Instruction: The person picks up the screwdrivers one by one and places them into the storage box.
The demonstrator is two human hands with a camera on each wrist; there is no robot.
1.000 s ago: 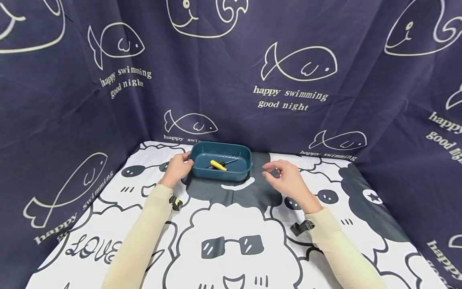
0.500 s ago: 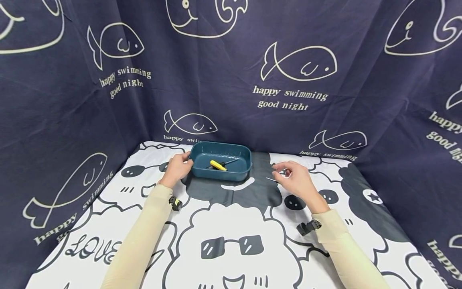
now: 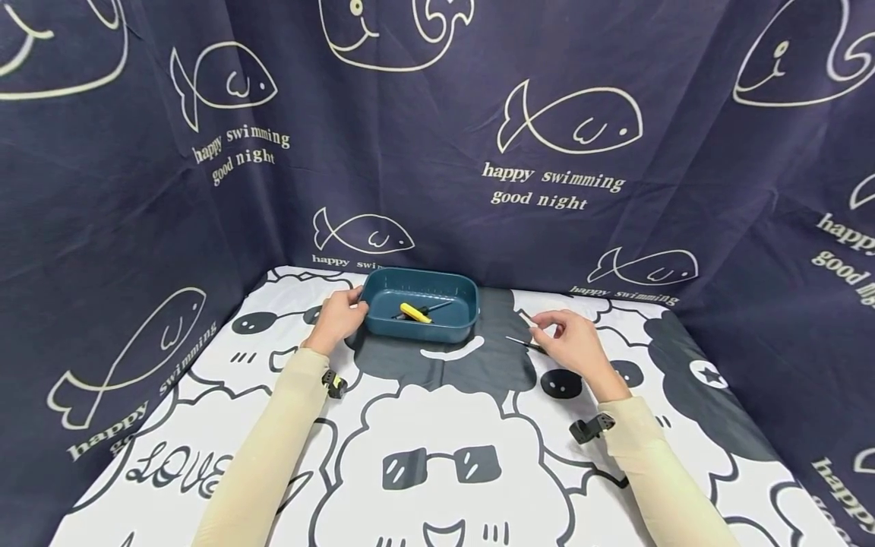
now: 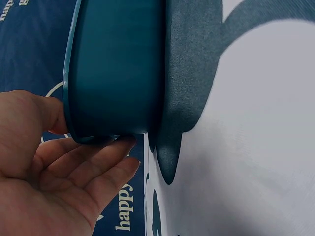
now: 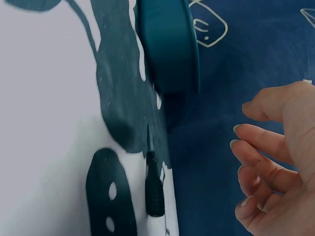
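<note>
My left hand [image 3: 338, 320] holds the left end of a dark teal plastic box [image 4: 115, 69]. Its thumb is at the rim and its fingers lie against the outer end wall. Inside the box [image 3: 418, 331] lie a yellow-handled tool [image 3: 414, 313] and a dark tool with a thin shaft [image 3: 437, 307]. To the right of the box, a black-handled screwdriver [image 5: 154, 189] lies on the cloth, its thin tip pointing toward the box. Over it hovers my right hand [image 3: 570, 340], hiding most of the handle in the head view. In the right wrist view its fingers are loosely bent and hold nothing.
A white cloth with sheep drawings [image 3: 437, 410] covers the table. Dark blue fish-print curtains [image 3: 437, 152] stand behind it and at both sides. The box is near the back curtain. Each wrist wears a small black device [image 3: 592, 428].
My right hand has moved right, away from the box, and come over the screwdriver, whose thin shaft now shows beside the fingers. My left hand and the box have stayed put.
</note>
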